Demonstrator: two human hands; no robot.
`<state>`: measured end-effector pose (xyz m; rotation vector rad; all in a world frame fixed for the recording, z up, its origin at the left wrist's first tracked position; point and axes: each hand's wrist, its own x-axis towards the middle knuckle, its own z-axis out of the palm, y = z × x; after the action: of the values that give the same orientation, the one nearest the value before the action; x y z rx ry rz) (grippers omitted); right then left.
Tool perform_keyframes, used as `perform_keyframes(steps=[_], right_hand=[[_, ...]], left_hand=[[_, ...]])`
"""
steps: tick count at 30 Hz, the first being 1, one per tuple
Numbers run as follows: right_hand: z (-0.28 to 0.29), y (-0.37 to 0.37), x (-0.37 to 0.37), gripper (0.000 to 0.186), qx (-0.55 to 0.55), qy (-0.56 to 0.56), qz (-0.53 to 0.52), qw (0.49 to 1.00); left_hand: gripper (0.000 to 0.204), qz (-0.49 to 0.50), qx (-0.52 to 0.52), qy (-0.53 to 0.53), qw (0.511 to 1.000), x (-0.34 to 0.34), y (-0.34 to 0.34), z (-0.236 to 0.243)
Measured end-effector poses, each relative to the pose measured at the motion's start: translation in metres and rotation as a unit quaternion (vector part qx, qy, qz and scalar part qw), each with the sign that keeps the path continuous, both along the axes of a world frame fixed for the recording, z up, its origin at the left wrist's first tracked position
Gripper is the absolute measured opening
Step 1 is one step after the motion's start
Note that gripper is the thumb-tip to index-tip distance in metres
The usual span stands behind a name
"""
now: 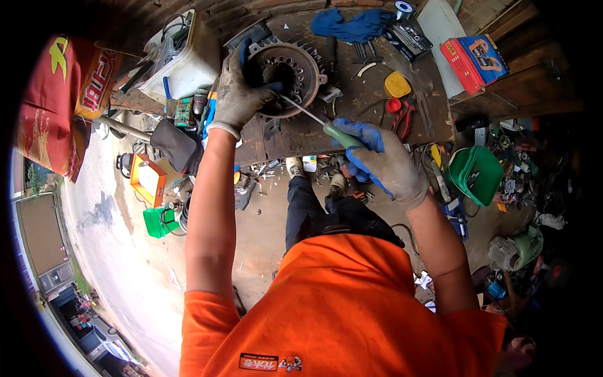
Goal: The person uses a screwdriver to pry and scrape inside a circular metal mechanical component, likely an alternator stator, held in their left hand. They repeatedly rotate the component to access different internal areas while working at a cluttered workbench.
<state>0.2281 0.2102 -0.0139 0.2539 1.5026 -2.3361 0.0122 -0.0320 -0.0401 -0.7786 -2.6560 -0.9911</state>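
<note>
A round finned metal housing (303,72) with a toothed inner ring lies on the wooden bench. My left hand (237,94), in a grey and blue glove, grips its left side, with one finger reaching toward the dark central opening. My right hand (381,164), gloved the same way, is closed on a screwdriver (341,134) with a green handle and a long shaft. The shaft points up-left into the housing near my left hand; its tip is hard to make out. Small metal pieces (329,94) lie beside the housing.
The bench (352,110) also holds red pliers (405,120), a yellow case (397,84), a blue cloth (345,24) and a red box (468,60). A white tub (163,75) stands at left. Green bins (475,177), a motor (521,248) and scattered parts cover the floor around my feet.
</note>
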Motion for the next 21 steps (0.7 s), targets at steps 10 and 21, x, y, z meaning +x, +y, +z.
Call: perform_keyframes(steps=[10, 21], right_hand=[[-0.008, -0.023, 0.001, 0.035, 0.081, 0.05, -0.142, 0.985], [-0.008, -0.022, -0.006, 0.036, 0.095, 0.062, -0.133, 0.985]], left_hand=[[0.116, -0.091, 0.122, -0.078, 0.985, -0.007, -0.01, -0.011], [0.1, -0.064, 0.09, -0.034, 0.993, -0.004, -0.012, -0.015]])
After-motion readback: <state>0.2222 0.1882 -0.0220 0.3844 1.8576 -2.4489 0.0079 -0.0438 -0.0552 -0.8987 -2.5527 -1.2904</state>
